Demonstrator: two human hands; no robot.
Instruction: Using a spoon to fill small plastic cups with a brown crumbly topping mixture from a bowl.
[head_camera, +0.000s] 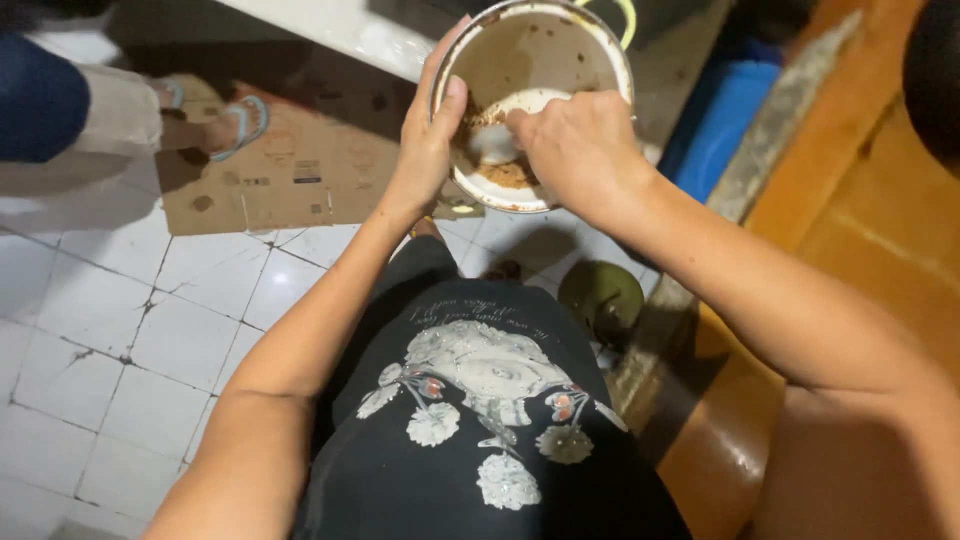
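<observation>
The right hand had its fingers curled together and pushed down into a round metal bowl, pressing on brown crumbly residue near the bottom; whether they pinched anything could not be told. The left hand gripped the bowl's near rim, thumb hooked over the edge and fingers wrapped behind the outer wall. The bowl was tilted toward the camera, held up in front of the person's chest, its inside smeared brown, with a pale rounded object lying in it.

Below the bowl lay a flattened sheet of cardboard on a white tiled floor. A green round object sat by the person's knee. Another person's sandalled foot stood on the cardboard's far edge. An orange-brown surface ran along the right. Both forearms reached forward, elbows bent, wrists meeting at the bowl.
</observation>
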